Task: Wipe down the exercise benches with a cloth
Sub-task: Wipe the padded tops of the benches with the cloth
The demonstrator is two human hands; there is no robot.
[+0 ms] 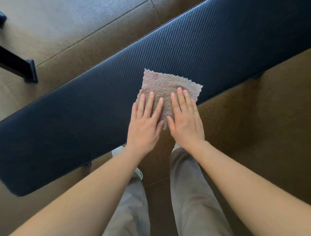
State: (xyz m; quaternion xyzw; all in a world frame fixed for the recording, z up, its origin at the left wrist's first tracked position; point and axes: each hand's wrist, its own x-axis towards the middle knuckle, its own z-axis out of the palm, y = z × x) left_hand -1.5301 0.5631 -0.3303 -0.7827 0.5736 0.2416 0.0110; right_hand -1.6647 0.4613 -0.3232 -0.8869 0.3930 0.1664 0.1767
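Your left hand (pixel 144 125) and right hand (pixel 185 120) lie flat, fingers straight, pressing the fuzzy pinkish-grey square cloth (pixel 167 88) onto the dark blue ribbed padded bench (pixel 219 49) (near its front edge). Keep both palms weighted evenly and sweep lengthwise in overlapping passes.

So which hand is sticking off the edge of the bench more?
The right hand. Its palm hangs past the near edge of the bench, and only its fingers lie flat on the cloth. The left hand rests almost wholly over the dark blue pad.

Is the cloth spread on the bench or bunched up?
Spread out. The cloth lies flat as a rough square on the bench, left hand and right hand pressing it with straight fingers.
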